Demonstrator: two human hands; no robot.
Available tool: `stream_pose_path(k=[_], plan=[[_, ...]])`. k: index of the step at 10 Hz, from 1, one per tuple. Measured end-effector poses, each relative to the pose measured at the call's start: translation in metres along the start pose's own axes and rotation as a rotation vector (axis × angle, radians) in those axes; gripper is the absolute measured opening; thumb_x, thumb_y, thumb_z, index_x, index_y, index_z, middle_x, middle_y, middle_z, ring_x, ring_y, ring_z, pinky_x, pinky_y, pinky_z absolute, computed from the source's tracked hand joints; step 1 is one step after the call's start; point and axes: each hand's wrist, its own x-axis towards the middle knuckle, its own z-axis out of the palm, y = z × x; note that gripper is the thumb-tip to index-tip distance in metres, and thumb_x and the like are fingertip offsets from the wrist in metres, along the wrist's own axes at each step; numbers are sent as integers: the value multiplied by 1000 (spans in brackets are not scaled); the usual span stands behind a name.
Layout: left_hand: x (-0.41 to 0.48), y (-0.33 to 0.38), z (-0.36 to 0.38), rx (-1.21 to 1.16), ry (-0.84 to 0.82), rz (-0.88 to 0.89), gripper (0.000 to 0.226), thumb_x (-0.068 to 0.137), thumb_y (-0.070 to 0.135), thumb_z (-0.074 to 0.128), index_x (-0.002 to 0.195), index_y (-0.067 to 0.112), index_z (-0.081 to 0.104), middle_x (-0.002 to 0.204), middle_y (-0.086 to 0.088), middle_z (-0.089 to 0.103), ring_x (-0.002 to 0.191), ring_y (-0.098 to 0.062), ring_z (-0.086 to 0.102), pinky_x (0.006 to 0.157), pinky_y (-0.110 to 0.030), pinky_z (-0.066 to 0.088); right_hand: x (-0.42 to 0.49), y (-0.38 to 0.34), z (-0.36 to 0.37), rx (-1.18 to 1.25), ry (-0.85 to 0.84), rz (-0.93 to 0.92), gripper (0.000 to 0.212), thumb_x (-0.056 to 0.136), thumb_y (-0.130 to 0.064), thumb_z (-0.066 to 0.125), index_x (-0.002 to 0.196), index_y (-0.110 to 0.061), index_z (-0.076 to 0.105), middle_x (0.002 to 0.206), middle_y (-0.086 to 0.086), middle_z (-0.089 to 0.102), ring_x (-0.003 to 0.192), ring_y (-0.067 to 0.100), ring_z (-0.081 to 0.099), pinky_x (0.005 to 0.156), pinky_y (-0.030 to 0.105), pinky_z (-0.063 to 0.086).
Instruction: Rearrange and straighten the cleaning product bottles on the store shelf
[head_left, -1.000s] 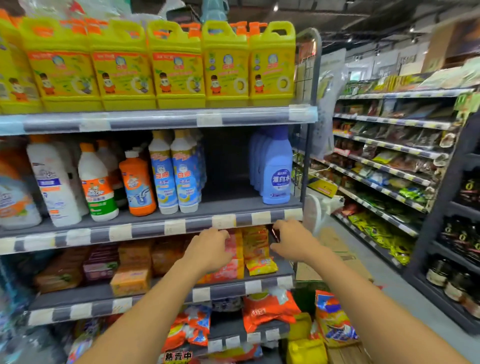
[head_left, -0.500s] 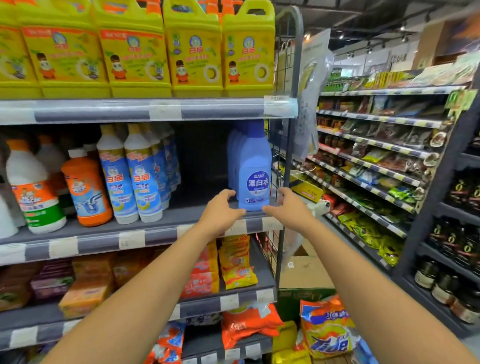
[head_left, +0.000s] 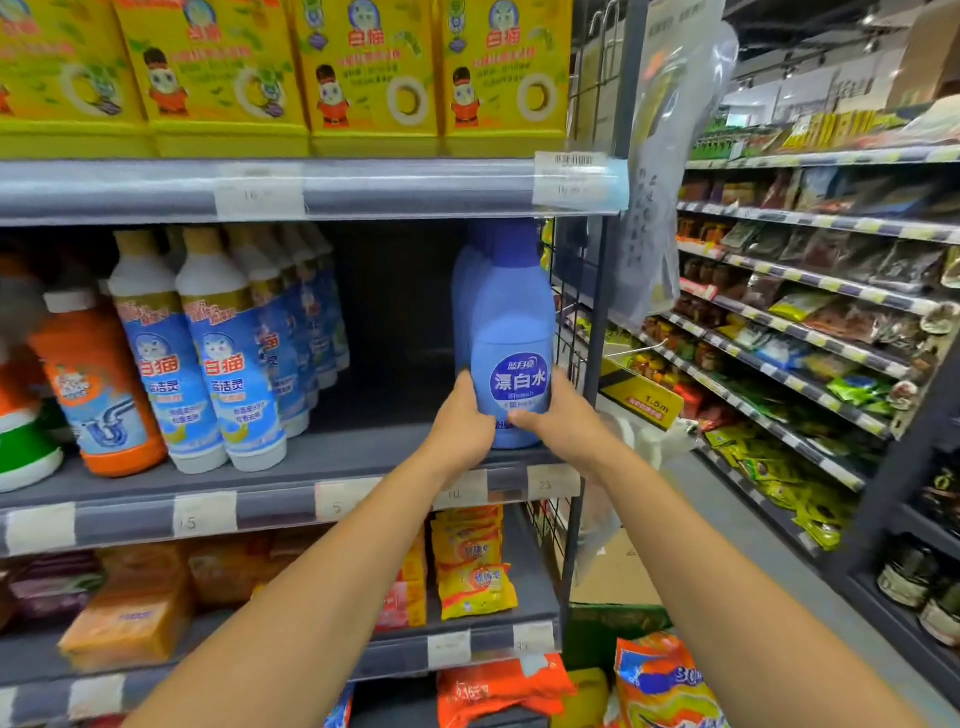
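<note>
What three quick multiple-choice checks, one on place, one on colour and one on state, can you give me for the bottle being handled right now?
1. Where does the blue bleach bottle stand?
A. On the top shelf among the yellow jugs
B. At the right end of the middle shelf, by the wire side panel
C. On the floor

2. What colour is the cap of the orange drain cleaner bottle?
A. White
B. Green
C. Black

3. How is the blue bleach bottle held?
A. By one hand at its neck
B. By no hand
C. By the left hand and right hand on either side of its lower body

Answers: 1 B, it stands upright near the shelf's right front corner, next to the wire panel. 2 A, a white cap tops the orange body. 3 C, both hands clasp it beside the round label.
</note>
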Motion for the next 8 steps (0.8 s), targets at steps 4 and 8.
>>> stream_pose_path(k=[4,8], plan=[[6,-10,6,-16,50,-12,49,86,9,61,129,25,44,110,6,59,93,-2,58,72,-20,50,7,16,6,-38,30,-22,66,75,-24,78,128,-27,39,102,-21,54,90,-10,53,63,4,40],[-59,34,-11,240,12,-51,58,82,16,67,136,18,47,131,3,57,105,-9,56,78,-22,48,-26,-21,-13,-124,6,52,38,78,-24,75,106,-25,50,105,-2,61,80,6,56,54,16,39]])
